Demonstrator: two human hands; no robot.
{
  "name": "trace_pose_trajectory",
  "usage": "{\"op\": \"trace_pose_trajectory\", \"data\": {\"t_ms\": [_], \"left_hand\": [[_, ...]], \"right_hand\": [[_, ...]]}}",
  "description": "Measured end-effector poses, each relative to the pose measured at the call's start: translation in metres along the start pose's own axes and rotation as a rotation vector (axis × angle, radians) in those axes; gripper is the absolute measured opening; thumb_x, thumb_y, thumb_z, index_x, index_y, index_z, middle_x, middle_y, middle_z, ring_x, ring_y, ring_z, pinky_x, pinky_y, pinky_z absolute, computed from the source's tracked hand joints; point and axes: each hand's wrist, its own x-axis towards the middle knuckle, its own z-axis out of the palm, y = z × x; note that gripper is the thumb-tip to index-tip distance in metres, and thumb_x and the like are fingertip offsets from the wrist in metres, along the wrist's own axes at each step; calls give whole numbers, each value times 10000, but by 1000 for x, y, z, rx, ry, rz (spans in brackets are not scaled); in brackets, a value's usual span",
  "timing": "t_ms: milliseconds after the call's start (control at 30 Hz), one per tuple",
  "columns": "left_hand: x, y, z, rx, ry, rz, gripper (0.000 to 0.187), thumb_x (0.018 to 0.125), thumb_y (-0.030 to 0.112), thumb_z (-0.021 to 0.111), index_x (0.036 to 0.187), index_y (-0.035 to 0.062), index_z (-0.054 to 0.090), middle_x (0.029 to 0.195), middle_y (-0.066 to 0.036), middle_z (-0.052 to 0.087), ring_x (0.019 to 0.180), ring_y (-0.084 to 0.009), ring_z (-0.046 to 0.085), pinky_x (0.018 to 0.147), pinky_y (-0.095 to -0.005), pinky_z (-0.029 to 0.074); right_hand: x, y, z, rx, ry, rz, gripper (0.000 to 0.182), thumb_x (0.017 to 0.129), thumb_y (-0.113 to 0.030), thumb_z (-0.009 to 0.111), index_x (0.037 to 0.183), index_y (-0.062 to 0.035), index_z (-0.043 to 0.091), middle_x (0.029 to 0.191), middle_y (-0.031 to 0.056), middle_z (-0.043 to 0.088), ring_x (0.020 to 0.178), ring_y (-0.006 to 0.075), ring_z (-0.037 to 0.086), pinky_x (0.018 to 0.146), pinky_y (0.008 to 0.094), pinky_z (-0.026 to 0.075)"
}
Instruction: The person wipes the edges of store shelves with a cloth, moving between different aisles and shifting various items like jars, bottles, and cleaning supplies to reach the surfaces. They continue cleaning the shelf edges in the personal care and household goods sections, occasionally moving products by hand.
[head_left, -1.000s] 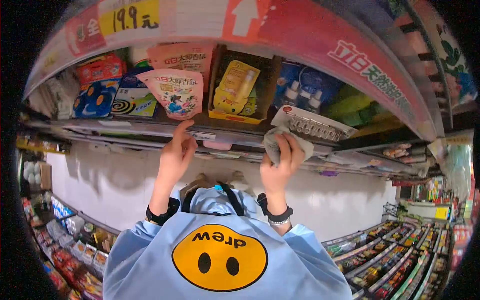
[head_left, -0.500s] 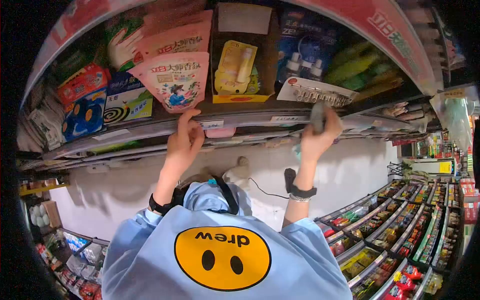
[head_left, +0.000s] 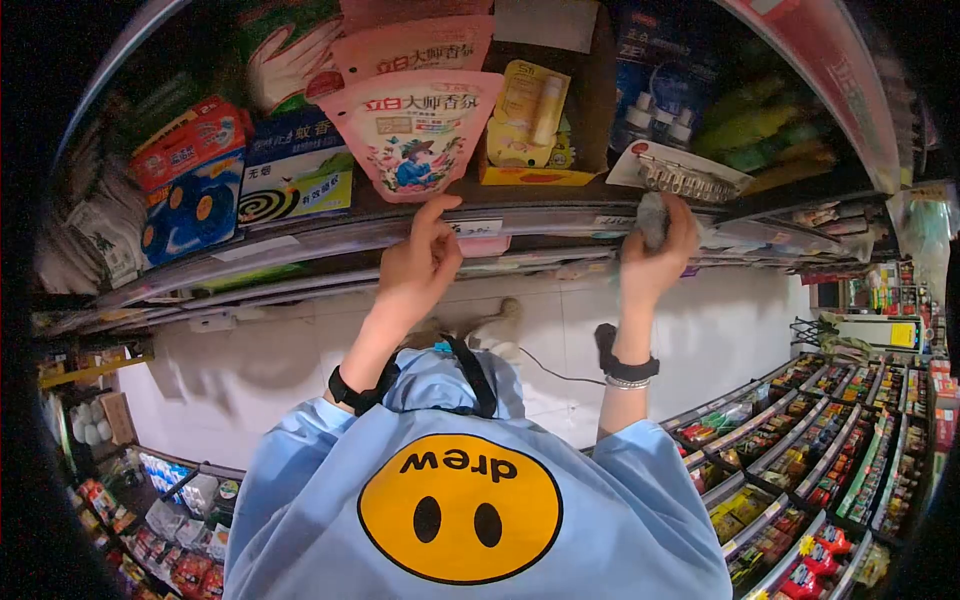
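Note:
My left hand [head_left: 418,268] is at the shelf's front edge, just below a pink pouch [head_left: 415,140] with a printed figure. Its index finger reaches toward the pouch's bottom, the other fingers curl loosely, and nothing is in it. My right hand [head_left: 660,255] grips a grey cloth [head_left: 652,220] against the shelf edge [head_left: 560,222], near a card of metal clips [head_left: 685,180]. A yellow package [head_left: 528,110] stands in an open box between the two hands.
Mosquito coil packs [head_left: 295,170] and a blue-and-red pack [head_left: 195,195] stand at left on the shelf. Dark blue packaging [head_left: 660,80] is at the back right. Below right are tiered racks of small packets [head_left: 800,440]; a cable [head_left: 560,372] crosses the pale floor.
The view has shifted, so shelf goods appear farther right. My right hand with the grey cloth has moved slightly left relative to the clip card. My left hand stays by the pink pouch.

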Motion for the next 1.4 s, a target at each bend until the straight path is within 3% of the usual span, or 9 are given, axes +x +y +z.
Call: {"op": "trace_pose_trajectory", "data": {"t_ms": [167,333,467,633,700,900,1067,1267,1400], "left_hand": [[-1,-3,4,10,19,0,494,813,36,551,1263,123,368,727,-40,601,567,-154,605,499,-277,465],[-1,-5,7,-4,35,5,489,803,40,550,1253,119,374,714,-33,593,553,-174,599,488,-285,459],[0,-5,5,67,40,30,497,797,52,551,1257,126,376,708,-29,589,549,-180,598,488,-292,459],[-2,-1,-1,59,-44,-66,506,804,53,562,1266,133,373,774,-56,614,601,-176,595,567,-289,477],[-3,-6,1,42,-35,-39,512,805,55,562,1271,135,367,770,-55,611,587,-178,591,556,-288,472],[-4,-4,6,-3,5,-23,528,798,60,560,1277,150,360,751,-59,598,566,-208,592,522,-321,463],[-4,-4,3,57,0,-1,526,788,71,559,1270,166,372,753,-63,593,576,-242,600,513,-356,463],[-1,-3,1,62,-6,-13,509,793,83,556,1263,174,380,758,-68,598,585,-241,605,518,-359,464],[-1,1,-1,56,-32,-50,494,799,80,552,1258,163,386,753,-62,599,587,-233,607,522,-350,467]], "right_hand": [[-21,-43,20,67,-5,9,542,562,-28,561,1102,-74,565,1154,169,535,1103,375,468,956,456,352],[-40,-104,31,107,-184,-5,567,550,-30,616,1109,-119,577,1175,134,519,1093,337,481,934,435,377],[-37,-97,29,138,-238,-57,563,549,-17,617,1102,-118,579,1157,124,533,1064,339,503,910,428,404],[-20,-53,15,55,-102,-121,518,564,-6,573,1072,-106,588,1101,119,561,1023,351,527,859,412,443],[-13,-46,10,55,-84,-41,516,565,0,560,1072,-95,588,1093,136,562,1033,365,519,890,420,424],[-26,-77,26,129,-97,-19,513,567,13,549,1069,-85,583,1111,165,546,1047,375,508,918,446,394],[-54,-138,47,255,-172,-102,486,557,-28,612,1035,-114,600,1114,113,554,1008,328,526,882,415,416],[-44,-126,40,230,-202,-111,507,544,-10,596,1027,-163,610,1086,57,574,919,294,541,788,370,457],[-36,-98,31,125,-144,-96,528,524,-9,607,1033,-147,612,1078,69,577,965,314,540,837,399,443]]}}
